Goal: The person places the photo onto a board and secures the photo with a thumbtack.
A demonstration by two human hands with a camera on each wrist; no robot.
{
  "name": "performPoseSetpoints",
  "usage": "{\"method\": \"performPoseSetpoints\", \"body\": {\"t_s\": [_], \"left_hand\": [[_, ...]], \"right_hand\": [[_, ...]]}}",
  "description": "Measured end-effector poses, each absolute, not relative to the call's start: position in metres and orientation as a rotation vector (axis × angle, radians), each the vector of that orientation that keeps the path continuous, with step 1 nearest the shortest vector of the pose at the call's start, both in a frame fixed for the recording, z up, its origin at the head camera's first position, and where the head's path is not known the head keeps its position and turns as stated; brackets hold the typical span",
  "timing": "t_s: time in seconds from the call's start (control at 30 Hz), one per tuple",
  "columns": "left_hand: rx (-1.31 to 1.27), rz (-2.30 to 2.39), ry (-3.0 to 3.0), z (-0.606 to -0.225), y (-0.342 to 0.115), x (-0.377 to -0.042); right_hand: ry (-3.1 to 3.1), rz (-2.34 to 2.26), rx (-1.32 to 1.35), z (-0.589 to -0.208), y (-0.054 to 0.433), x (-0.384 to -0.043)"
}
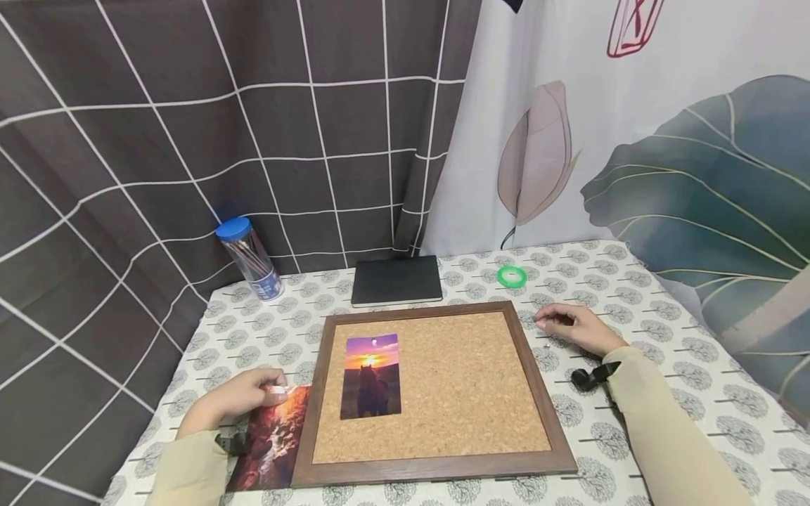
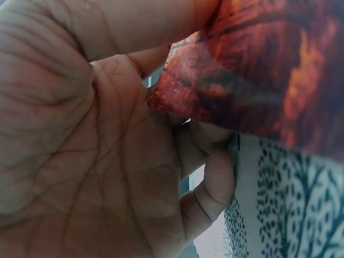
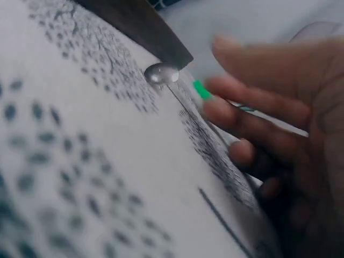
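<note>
A gridded curtain [image 1: 196,137] hangs behind the patterned cloth [image 1: 287,327]. Against the corkboard's [image 1: 471,390] left edge lies the red photo [image 1: 273,443], top pinched in the left hand [image 1: 235,396]. The relaxed right hand [image 1: 586,329], empty, is near a clear stud [image 3: 160,74].

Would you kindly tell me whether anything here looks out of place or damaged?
Only a tiny clear object, perhaps a pin, looks stray: it lies loose on the cloth beside the corkboard, near the right hand. I see nothing spilled or damaged.
</note>
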State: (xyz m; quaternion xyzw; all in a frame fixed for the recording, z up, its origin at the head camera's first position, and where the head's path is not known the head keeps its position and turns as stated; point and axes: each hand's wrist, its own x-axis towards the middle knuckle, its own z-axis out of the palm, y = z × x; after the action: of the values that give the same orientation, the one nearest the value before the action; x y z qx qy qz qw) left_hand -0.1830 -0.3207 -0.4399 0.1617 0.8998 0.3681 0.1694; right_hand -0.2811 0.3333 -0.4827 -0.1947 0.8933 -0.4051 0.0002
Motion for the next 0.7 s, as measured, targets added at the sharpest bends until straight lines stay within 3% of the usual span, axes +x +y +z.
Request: {"method": "performPoseSetpoints", "body": {"t_s": [0.7], "left_hand": [[0.430, 1.136, 2.503, -0.4423, -0.3223, -0.1816]], "right_hand": [[2.580, -1.213, -0.841, -0.4772, 0.3388, -0.2742]]}}
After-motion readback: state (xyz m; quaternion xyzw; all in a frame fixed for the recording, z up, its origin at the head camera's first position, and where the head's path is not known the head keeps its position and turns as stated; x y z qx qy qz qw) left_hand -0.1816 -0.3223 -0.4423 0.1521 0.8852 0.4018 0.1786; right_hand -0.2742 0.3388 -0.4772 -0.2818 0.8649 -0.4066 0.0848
